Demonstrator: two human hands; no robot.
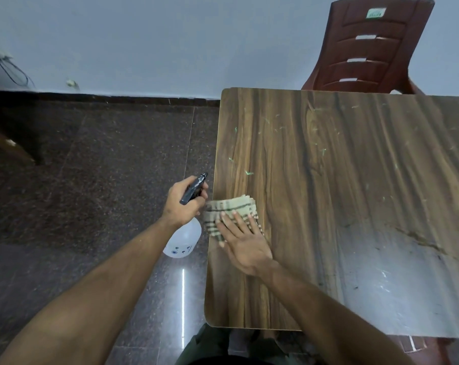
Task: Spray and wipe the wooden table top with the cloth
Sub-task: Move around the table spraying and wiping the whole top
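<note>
The wooden table top (328, 180) fills the right half of the view, with small green specks scattered across its far part. A folded beige checked cloth (229, 210) lies at the table's left edge. My right hand (242, 241) presses flat on the cloth, fingers spread. My left hand (183, 204) grips the black trigger head of a white spray bottle (185, 239), held off the table's left side above the floor, nozzle pointing up and right.
A red-brown plastic chair (368, 46) stands behind the table's far edge against the pale wall. Dark speckled floor tiles (91, 167) lie to the left. A wooden furniture leg (12, 148) shows at far left. A glare patch covers the table's near right part.
</note>
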